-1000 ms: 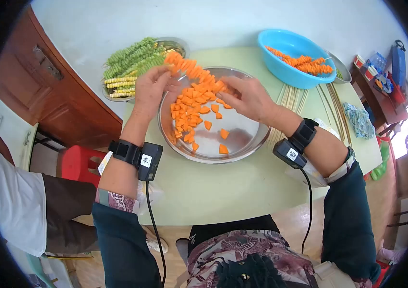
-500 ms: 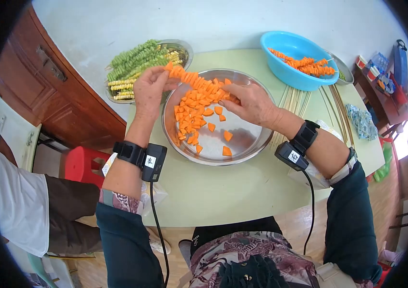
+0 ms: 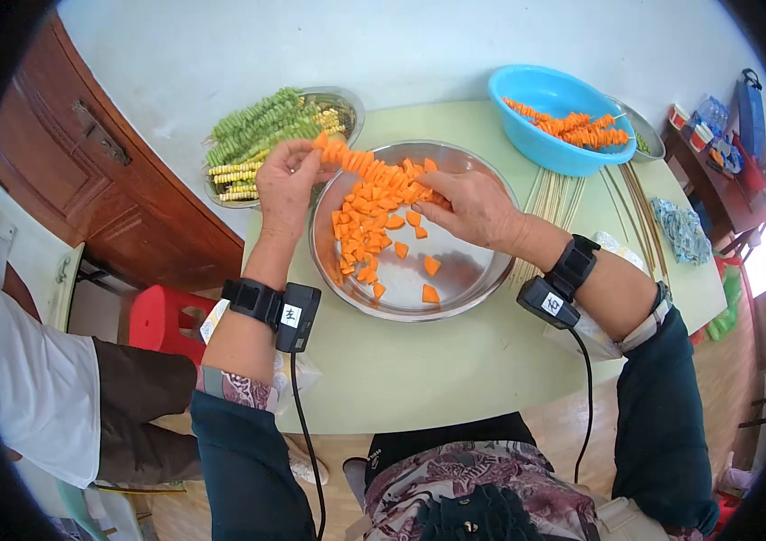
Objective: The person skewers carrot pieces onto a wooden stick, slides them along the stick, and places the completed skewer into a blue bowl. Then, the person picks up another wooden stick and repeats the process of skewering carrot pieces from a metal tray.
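Note:
A skewer of carrot pieces [image 3: 356, 160] slants above the round metal basin [image 3: 482, 288], strung closely along its length. My left hand [image 3: 288, 187] is closed at its upper left end, thumb and fingers pinched by the last piece. Around the lower right end my right hand [image 3: 475, 209] is closed, its fingers partly hiding the pieces there. Below the skewer, loose cut carrot pieces [image 3: 360, 230] are heaped on the basin's left side, with several scattered toward the middle.
Behind my left hand, a metal tray [image 3: 347, 97] holds green and yellow skewers [image 3: 261, 126]. A blue basin [image 3: 513, 126] with carrot skewers [image 3: 581, 131] stands back right. Bare sticks [image 3: 550, 203] and a crumpled cloth [image 3: 680, 230] lie on the table. Someone in a white shirt [image 3: 31, 388] is at left.
The whole view has shifted slightly, with the table lower in frame. Both hands keep hold of the carrot skewer, in nearly the same place over the basin.

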Action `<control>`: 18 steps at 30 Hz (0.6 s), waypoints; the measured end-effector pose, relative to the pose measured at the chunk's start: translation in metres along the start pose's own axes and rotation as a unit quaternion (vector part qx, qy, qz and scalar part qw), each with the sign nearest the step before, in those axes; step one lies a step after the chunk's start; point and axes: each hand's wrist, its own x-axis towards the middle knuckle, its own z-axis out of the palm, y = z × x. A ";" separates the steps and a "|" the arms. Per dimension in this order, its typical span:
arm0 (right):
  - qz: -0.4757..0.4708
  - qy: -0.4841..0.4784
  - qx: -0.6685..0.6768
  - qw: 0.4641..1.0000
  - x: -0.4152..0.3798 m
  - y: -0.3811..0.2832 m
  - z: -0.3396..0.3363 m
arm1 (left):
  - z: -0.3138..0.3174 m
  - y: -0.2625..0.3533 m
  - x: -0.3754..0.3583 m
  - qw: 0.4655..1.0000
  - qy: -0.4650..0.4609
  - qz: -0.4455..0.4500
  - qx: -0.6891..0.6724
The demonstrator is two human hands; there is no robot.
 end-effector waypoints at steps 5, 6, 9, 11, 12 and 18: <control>-0.001 -0.014 -0.017 1.000 0.001 -0.005 -0.005 | -0.002 -0.004 0.002 1.000 -0.001 -0.002 0.000; -0.001 -0.013 -0.017 1.000 0.001 -0.004 -0.005 | -0.002 -0.004 0.002 1.000 -0.003 -0.002 -0.006; 0.003 -0.007 -0.013 1.000 0.000 -0.003 -0.004 | -0.001 -0.002 0.002 1.000 -0.010 -0.001 0.006; 0.000 -0.003 -0.006 1.000 -0.001 -0.003 -0.004 | -0.001 -0.001 0.001 1.000 -0.010 -0.002 0.005; 0.001 -0.002 -0.006 1.000 -0.001 -0.003 -0.003 | -0.001 -0.001 0.001 1.000 -0.009 -0.003 0.003; -0.002 -0.005 0.009 1.000 -0.002 -0.001 -0.002 | -0.005 -0.008 0.003 0.993 -0.012 0.082 0.083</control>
